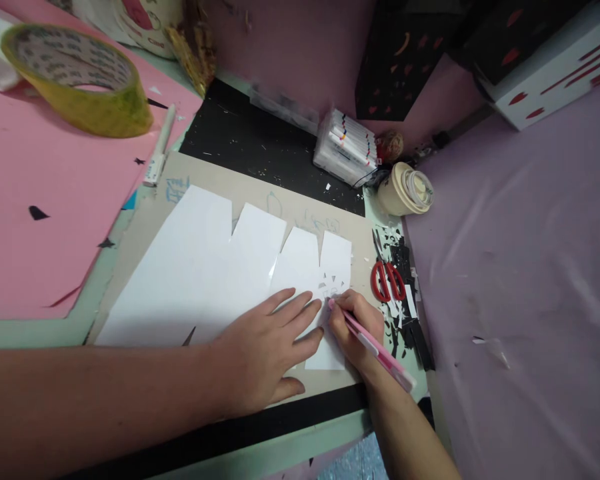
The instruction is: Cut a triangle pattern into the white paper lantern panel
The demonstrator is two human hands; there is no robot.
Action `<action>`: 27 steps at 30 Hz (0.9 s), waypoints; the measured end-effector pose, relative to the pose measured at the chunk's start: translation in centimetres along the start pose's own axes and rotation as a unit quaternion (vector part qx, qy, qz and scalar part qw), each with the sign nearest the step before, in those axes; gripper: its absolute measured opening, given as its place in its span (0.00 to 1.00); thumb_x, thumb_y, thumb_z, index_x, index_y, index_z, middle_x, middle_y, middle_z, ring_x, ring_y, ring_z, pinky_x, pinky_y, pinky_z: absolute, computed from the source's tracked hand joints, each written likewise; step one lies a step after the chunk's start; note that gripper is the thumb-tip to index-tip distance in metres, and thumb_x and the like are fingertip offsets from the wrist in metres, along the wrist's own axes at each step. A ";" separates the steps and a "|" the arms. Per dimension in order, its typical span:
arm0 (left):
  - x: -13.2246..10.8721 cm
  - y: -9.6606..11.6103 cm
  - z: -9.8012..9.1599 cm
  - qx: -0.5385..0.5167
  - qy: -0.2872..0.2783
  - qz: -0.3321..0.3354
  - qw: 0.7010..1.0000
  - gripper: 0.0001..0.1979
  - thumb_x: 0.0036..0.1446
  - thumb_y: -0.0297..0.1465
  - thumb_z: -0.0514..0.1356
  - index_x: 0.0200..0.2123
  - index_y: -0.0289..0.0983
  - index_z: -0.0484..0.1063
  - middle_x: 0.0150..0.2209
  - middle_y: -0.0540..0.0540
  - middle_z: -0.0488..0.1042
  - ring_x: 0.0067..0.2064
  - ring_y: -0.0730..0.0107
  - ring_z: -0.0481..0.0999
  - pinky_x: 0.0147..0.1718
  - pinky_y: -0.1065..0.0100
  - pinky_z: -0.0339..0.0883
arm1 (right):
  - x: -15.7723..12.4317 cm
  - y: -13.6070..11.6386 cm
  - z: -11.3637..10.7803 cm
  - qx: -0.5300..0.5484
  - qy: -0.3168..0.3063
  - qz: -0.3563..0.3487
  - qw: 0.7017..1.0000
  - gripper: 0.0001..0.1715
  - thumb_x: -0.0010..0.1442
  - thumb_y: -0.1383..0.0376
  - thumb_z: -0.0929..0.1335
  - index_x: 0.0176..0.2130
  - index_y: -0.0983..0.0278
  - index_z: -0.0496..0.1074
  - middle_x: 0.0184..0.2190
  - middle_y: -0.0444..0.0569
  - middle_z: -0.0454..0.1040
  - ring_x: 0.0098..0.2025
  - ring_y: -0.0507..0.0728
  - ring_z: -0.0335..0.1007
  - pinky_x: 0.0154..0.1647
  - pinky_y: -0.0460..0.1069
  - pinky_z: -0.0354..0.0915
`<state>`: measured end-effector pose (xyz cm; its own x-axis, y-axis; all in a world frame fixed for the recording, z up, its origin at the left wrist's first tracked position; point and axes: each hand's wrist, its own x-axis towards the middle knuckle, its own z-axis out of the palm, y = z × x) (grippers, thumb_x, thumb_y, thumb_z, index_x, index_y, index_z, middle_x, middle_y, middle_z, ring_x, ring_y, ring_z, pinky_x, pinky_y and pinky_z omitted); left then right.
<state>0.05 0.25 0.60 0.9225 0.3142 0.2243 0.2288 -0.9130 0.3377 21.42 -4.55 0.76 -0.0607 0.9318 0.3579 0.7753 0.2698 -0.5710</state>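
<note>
1. Left hand (273, 347), unclenched and flat with fingers spread, rests on white paper (205, 267); right hand (355, 323), curled, grasps a pink pen (377, 347).
2. Pen's long axis slants away and leftward, its tip (331, 304) at the paper beside the left hand; the right hand, wrapped around it, is nearer. Pen or cutter, I cannot tell from my distant post.
3. Small cuts (333, 279) sit just beyond the tip, the relation I judge decisive.
4. Paper lies left of the right hand on a board (215, 181), long axis running left to right, notches facing away.
5. Farther off: scissors (389, 279), a cup (393, 190), boxed markers (347, 143).
</note>
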 end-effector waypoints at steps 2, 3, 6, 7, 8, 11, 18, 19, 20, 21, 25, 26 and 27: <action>0.0 -0.1 0.0 0.000 0.001 0.002 1.000 0.33 0.60 0.51 0.55 0.61 0.36 0.63 0.65 0.32 0.62 0.67 0.45 0.58 0.65 0.48 0.45 | 0.0 0.0 -0.1 0.005 -0.004 -0.002 1.000 0.13 0.60 0.74 0.67 0.31 0.60 0.60 0.24 0.39 0.61 0.24 0.49 0.57 0.25 0.46 0.56; 0.0 -0.1 0.1 0.000 0.002 0.002 1.000 0.33 0.60 0.51 0.55 0.61 0.36 0.63 0.65 0.32 0.62 0.67 0.44 0.58 0.65 0.48 0.45 | 0.0 0.0 -0.1 0.008 -0.005 -0.003 1.000 0.13 0.60 0.75 0.67 0.31 0.60 0.60 0.24 0.39 0.61 0.24 0.49 0.56 0.26 0.46 0.56; -0.1 -0.1 0.1 0.000 0.004 0.001 1.000 0.33 0.60 0.51 0.55 0.61 0.36 0.63 0.66 0.32 0.61 0.67 0.44 0.57 0.65 0.48 0.45 | 0.0 0.0 -0.1 0.007 -0.009 -0.003 1.000 0.13 0.60 0.75 0.67 0.30 0.60 0.59 0.24 0.38 0.60 0.24 0.48 0.56 0.25 0.46 0.55; -0.1 -0.1 0.1 0.000 0.004 0.001 1.000 0.33 0.60 0.51 0.55 0.61 0.36 0.63 0.66 0.32 0.60 0.67 0.44 0.57 0.65 0.48 0.45 | 0.0 0.0 -0.2 0.005 -0.011 -0.003 1.000 0.13 0.60 0.75 0.67 0.30 0.60 0.59 0.24 0.38 0.60 0.24 0.48 0.56 0.26 0.46 0.55; -0.2 0.0 0.1 0.002 0.006 0.001 1.000 0.33 0.60 0.51 0.56 0.61 0.36 0.63 0.66 0.32 0.60 0.67 0.44 0.58 0.65 0.48 0.45 | 0.0 0.0 -0.2 0.003 -0.013 -0.002 1.000 0.13 0.60 0.75 0.66 0.30 0.60 0.59 0.24 0.38 0.60 0.24 0.48 0.56 0.26 0.46 0.55; -0.3 0.1 0.2 0.005 0.012 0.003 1.000 0.34 0.59 0.52 0.56 0.61 0.36 0.63 0.66 0.32 0.60 0.67 0.44 0.58 0.64 0.48 0.45 | -0.1 0.1 -0.1 0.000 -0.014 -0.002 1.000 0.14 0.60 0.74 0.66 0.30 0.60 0.58 0.24 0.38 0.60 0.24 0.48 0.55 0.25 0.46 0.55; -0.1 0.0 0.1 0.008 0.015 0.005 1.000 0.33 0.60 0.52 0.56 0.60 0.36 0.63 0.66 0.32 0.61 0.67 0.44 0.59 0.64 0.48 0.45 | 0.0 0.0 -0.1 0.011 -0.002 0.006 1.000 0.14 0.60 0.74 0.67 0.29 0.60 0.59 0.22 0.38 0.60 0.23 0.49 0.55 0.24 0.46 0.55; -0.1 0.0 0.1 0.009 0.016 0.005 1.000 0.33 0.60 0.52 0.56 0.60 0.36 0.63 0.65 0.32 0.61 0.67 0.44 0.59 0.64 0.48 0.45 | 0.1 -0.1 -0.1 0.020 0.004 0.012 1.000 0.13 0.60 0.73 0.67 0.29 0.60 0.60 0.22 0.38 0.62 0.23 0.49 0.57 0.24 0.46 0.56; -0.1 0.0 0.1 0.011 0.016 0.005 1.000 0.33 0.59 0.52 0.56 0.60 0.36 0.64 0.65 0.32 0.62 0.67 0.44 0.59 0.64 0.49 0.45 | 0.1 -0.2 -0.2 0.029 0.012 0.019 0.999 0.11 0.61 0.73 0.67 0.30 0.60 0.62 0.23 0.38 0.64 0.24 0.49 0.59 0.25 0.46 0.58; -0.1 0.0 0.1 0.012 0.018 0.005 1.000 0.33 0.59 0.52 0.56 0.60 0.36 0.64 0.65 0.32 0.62 0.66 0.44 0.60 0.64 0.49 0.45 | 0.2 -0.3 -0.2 0.037 0.018 0.027 0.999 0.09 0.61 0.73 0.67 0.32 0.60 0.64 0.24 0.39 0.67 0.24 0.49 0.62 0.25 0.46 0.59; -0.1 0.0 0.2 0.019 0.025 0.006 0.999 0.33 0.59 0.52 0.56 0.59 0.37 0.64 0.64 0.32 0.63 0.66 0.45 0.60 0.64 0.49 0.45 | 0.4 -0.7 -0.3 0.031 0.033 0.057 0.997 0.05 0.61 0.71 0.68 0.34 0.61 0.69 0.24 0.41 0.71 0.25 0.50 0.66 0.25 0.46 0.62; -0.1 0.0 0.1 0.021 0.026 0.006 0.999 0.33 0.59 0.52 0.56 0.59 0.37 0.65 0.64 0.32 0.64 0.66 0.45 0.60 0.64 0.49 0.45 | 0.4 -0.7 -0.3 0.027 0.035 0.062 0.997 0.05 0.61 0.70 0.68 0.34 0.61 0.69 0.24 0.41 0.72 0.24 0.50 0.67 0.25 0.46 0.62; -0.1 0.0 0.1 0.022 0.027 0.007 0.999 0.32 0.59 0.52 0.56 0.59 0.37 0.65 0.64 0.32 0.64 0.66 0.45 0.61 0.64 0.49 0.45 | 0.5 -0.8 -0.3 0.024 0.036 0.066 0.997 0.05 0.61 0.70 0.68 0.34 0.61 0.69 0.24 0.41 0.72 0.24 0.50 0.67 0.25 0.46 0.62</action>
<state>0.05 0.16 0.47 0.9079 0.3134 0.2783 0.2304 -0.9279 0.2932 21.00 -4.39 1.59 0.0871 0.9404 0.3287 0.7428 0.1585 -0.6504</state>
